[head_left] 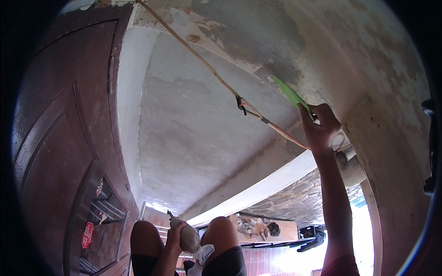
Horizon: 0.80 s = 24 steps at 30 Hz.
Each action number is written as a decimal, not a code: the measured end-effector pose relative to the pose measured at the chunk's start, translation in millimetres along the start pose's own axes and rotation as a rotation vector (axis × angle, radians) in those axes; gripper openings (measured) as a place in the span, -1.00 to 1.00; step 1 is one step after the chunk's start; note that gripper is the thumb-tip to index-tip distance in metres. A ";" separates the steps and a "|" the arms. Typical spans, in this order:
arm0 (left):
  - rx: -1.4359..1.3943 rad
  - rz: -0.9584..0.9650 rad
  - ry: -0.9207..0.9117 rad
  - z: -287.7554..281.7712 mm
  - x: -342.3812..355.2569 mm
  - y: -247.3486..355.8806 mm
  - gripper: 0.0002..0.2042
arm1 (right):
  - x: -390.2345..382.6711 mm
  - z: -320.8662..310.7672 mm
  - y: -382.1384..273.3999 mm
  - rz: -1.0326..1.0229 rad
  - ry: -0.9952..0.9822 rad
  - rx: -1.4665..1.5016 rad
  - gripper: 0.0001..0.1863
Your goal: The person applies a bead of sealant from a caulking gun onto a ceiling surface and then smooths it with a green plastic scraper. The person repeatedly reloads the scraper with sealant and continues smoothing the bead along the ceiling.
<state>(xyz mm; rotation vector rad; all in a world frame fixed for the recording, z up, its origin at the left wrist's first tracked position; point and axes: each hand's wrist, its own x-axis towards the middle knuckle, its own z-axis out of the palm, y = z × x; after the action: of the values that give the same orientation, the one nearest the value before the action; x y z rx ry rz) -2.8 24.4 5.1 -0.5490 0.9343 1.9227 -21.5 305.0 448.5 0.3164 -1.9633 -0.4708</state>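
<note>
My raised right hand (321, 128) pinches a thin, bright green plastic spreader (290, 93). Its far edge rests at or very near a patchy grey and beige plastered surface (258, 39), where a damp-looking darker smear shows beside the blade. Low in the view, above my bent knees, my left hand (174, 235) is wrapped round a clear plastic bag of grey paste (189, 238). The bag narrows to a pointed tip at its upper end, and its loose, crumpled end hangs to the lower right.
A tan cable (202, 66) crosses diagonally in front of the grey panel (193, 124), knotted with a black tie (241, 106). At the left stands a dark brown panelled door (55, 152) with a red sign (87, 235). Below, a wooden tabletop (287, 230) bears assorted clutter.
</note>
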 end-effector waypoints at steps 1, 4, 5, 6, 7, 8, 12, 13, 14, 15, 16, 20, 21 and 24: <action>0.005 0.001 0.009 0.2 -0.4 0.0 -0.63 | -0.4 -4.3 -1.1 0.004 -0.003 -0.008 -0.82; 0.016 -0.017 0.029 0.7 -0.6 -0.8 -0.63 | -2.2 -20.1 -5.0 -0.034 0.020 0.001 -0.78; 0.013 -0.010 0.021 0.6 -0.3 -1.2 -0.63 | -3.7 -25.6 -7.0 -0.058 0.038 0.020 -0.77; 0.011 -0.004 0.012 0.4 0.0 -1.7 -0.63 | -6.3 -30.6 -9.9 -0.068 0.047 0.030 -0.76; 0.014 -0.005 0.015 0.3 0.4 -2.3 -0.63 | -10.4 -34.2 -14.2 -0.125 0.064 0.034 -0.75; 0.013 -0.001 0.005 0.2 0.8 -2.9 -0.63 | -15.3 -37.4 -19.1 -0.169 0.073 0.030 -0.74; 0.017 -0.004 0.023 -0.8 2.1 -5.7 -0.60 | -36.3 -52.4 -39.0 -0.236 0.048 0.021 -0.71; 0.011 -0.002 0.032 -0.9 2.4 -6.7 -0.59 | -40.6 -53.3 -43.9 -0.239 0.048 0.026 -0.71; 0.001 0.003 0.032 -1.3 3.0 -7.5 -0.59 | -43.5 -52.4 -47.2 -0.239 0.084 0.073 -0.73; -0.008 0.008 0.032 -1.5 3.4 -8.2 -0.60 | -46.1 -53.5 -50.8 -0.227 0.087 0.085 -0.73; -0.019 0.011 0.026 -1.8 3.8 -8.6 -0.60 | -48.5 -54.8 -54.4 -0.211 0.087 0.097 -0.74; 0.002 0.010 0.039 -2.3 4.5 -7.9 -0.60 | -52.1 -58.7 -64.1 -0.170 0.077 0.138 -0.76; 0.002 0.015 0.045 -2.0 4.0 -7.6 -0.60 | -52.8 -60.1 -66.4 -0.151 0.073 0.156 -0.76; 0.022 -0.001 0.052 -0.6 1.3 -6.4 -0.66 | -54.4 -65.9 -72.9 -0.183 0.073 0.131 -0.77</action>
<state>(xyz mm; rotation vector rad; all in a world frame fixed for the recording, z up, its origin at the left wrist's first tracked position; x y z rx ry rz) 2.1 26.6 1.3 -0.5884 0.9866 1.9036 61.9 251.0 396.1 0.5916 -1.9064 -0.4421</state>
